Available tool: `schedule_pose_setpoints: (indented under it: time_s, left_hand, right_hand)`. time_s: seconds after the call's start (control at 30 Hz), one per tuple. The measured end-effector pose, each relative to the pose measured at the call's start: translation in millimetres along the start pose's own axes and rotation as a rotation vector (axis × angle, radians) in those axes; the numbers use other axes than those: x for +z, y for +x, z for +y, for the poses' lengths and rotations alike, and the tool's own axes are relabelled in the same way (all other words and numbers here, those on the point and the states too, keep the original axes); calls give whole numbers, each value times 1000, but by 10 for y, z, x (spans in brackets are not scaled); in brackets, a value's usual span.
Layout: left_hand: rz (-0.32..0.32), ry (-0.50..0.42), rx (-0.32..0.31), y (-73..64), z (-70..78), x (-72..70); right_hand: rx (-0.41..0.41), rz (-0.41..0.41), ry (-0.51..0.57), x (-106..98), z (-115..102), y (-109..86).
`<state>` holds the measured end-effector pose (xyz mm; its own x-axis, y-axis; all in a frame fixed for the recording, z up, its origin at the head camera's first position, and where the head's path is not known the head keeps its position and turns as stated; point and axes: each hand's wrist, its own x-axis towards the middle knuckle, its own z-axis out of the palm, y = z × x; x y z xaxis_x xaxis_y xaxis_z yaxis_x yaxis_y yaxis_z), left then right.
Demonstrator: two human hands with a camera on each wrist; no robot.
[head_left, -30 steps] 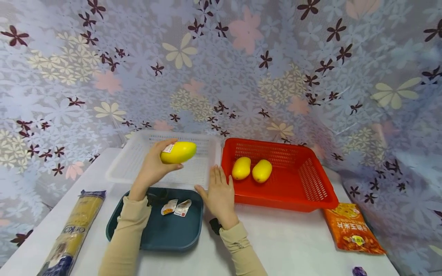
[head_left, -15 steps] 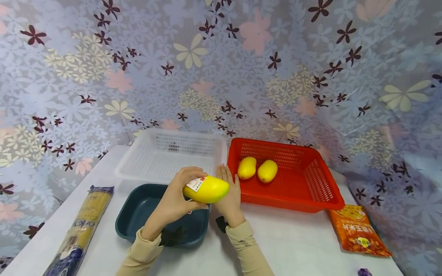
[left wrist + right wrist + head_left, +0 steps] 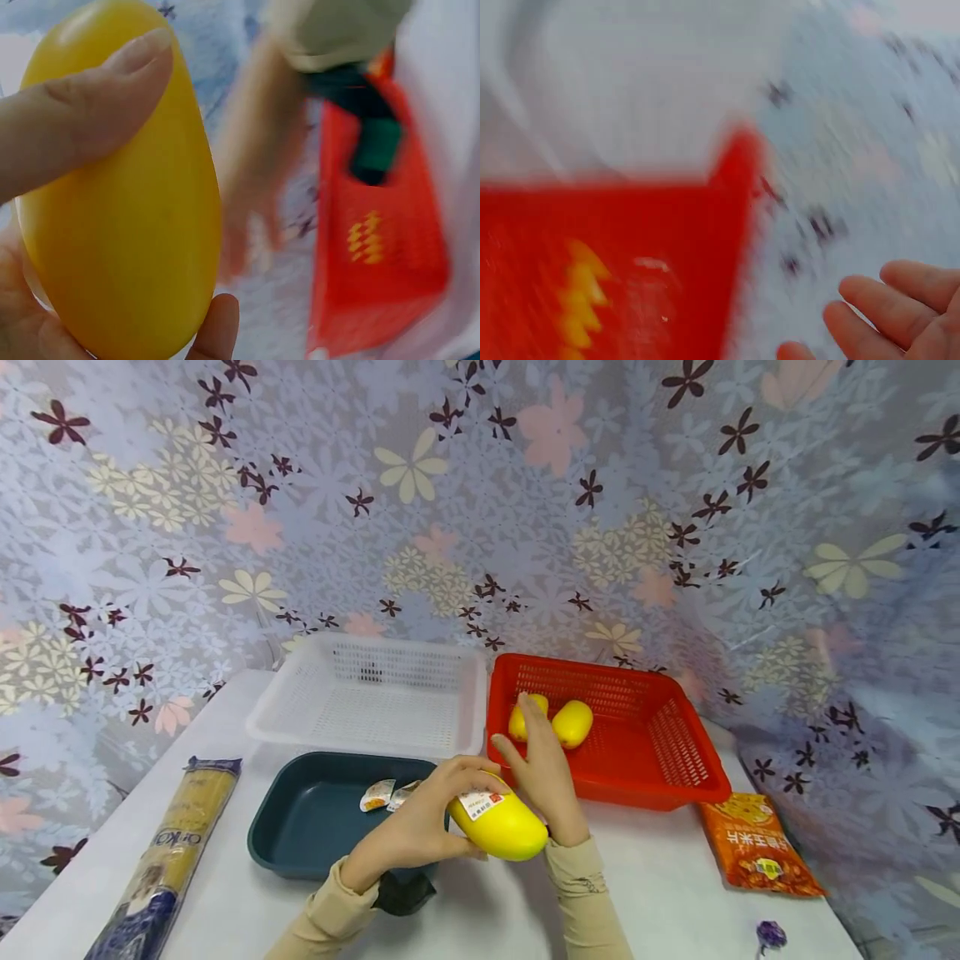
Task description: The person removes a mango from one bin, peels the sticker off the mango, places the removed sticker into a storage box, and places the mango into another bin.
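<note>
My left hand (image 3: 420,818) grips a yellow mango (image 3: 510,835) with a white and red sticker, in front of the red basket. In the left wrist view the thumb lies across the mango (image 3: 127,217) and fingertips show around its far side. My right hand (image 3: 547,768), fingers extended and holding nothing, is at the front left of the red basket (image 3: 637,752). In the right wrist view its fingers (image 3: 889,307) are spread apart. Inside that basket lie two more mangoes; one mango (image 3: 572,724) is in plain sight, the other partly behind the right fingers.
Left of the red basket stands a white perforated basket (image 3: 375,710). A dark teal tray (image 3: 307,827) with small packets (image 3: 377,795) sits in front. A noodle packet (image 3: 172,852) lies far left; an orange snack bag (image 3: 761,847) and purple item (image 3: 770,933) lie right.
My left hand has carried the mango from over the white basket rightward and nearer to me. My right hand has shifted right, from between the baskets to the red basket's front left.
</note>
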<state>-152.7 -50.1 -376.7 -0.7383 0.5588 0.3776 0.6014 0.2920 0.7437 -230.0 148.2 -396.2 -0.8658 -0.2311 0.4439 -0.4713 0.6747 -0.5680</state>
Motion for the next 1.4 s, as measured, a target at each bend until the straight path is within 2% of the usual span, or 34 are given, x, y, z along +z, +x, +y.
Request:
schedule_pose_setpoints:
  time_s: [0.07,0.17,0.33,0.5,0.6,0.73,0.9,1.07,1.27,1.33,1.4]
  left_hand:
    - [-53,-26,-33,18,-30,87]
    - [-120,-24,-68,47,-114,280]
    - [-199,98,-78,57,-298,649]
    - [-223,252,-77,21,-431,858]
    - [-216,287,-80,8,-468,897]
    - [-216,299,-70,-6,-502,928]
    - [-227,255,-54,-10,-525,975]
    - [-159,159,-97,5,-535,1029]
    - [-21,-22,-186,44,-532,1079]
    - [27,-82,-217,59,-531,1093]
    - [85,-100,-240,70,-526,1105]
  right_hand:
    - [73,40,64,-192,51,-38]
    - [112,95,124,-441,90,-133]
    - [34,103,125,-620,78,-312]
    - [-59,21,88,-601,62,-491]
    - [-56,-62,53,-563,102,-600]
    - [-1,-183,71,-525,200,-727]
    - [40,-309,189,-502,354,-835]
    - [59,-422,335,-392,586,-1019]
    - [146,-561,560,-137,725,-1233]
    - [172,-572,596,-76,721,-1257]
    - [185,-568,599,-44,706,-1272]
